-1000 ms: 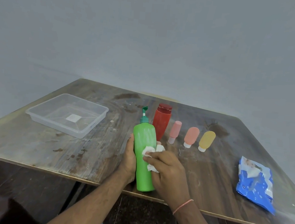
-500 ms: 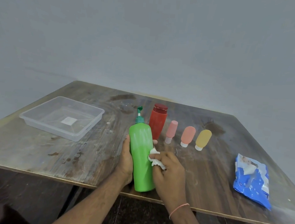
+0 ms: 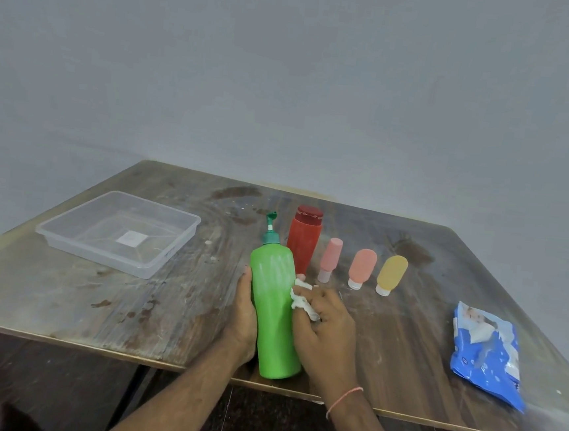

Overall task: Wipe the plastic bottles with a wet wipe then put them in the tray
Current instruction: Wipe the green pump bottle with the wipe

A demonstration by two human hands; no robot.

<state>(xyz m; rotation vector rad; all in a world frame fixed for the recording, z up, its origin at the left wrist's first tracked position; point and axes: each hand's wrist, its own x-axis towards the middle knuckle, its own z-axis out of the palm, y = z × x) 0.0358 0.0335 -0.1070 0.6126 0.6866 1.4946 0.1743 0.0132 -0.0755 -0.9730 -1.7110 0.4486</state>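
Note:
A tall green pump bottle (image 3: 273,303) stands near the table's front edge. My left hand (image 3: 243,318) grips its left side. My right hand (image 3: 326,329) holds a crumpled white wet wipe (image 3: 301,301) against the bottle's right side. Behind the green bottle stands a red bottle (image 3: 303,242). To its right lie a pink tube (image 3: 329,258), an orange tube (image 3: 361,268) and a yellow tube (image 3: 390,274), caps toward me. A clear plastic tray (image 3: 68,236) sits at the left with no bottles in it.
A blue pack of wet wipes (image 3: 484,353) lies at the right near the table's front edge. The worn wooden table (image 3: 103,302) ends just below my wrists. A grey wall rises behind it.
My right hand slid the wipe from the front of the green bottle round to its right side. The bottle has tilted slightly. My head moved, shifting the view a little.

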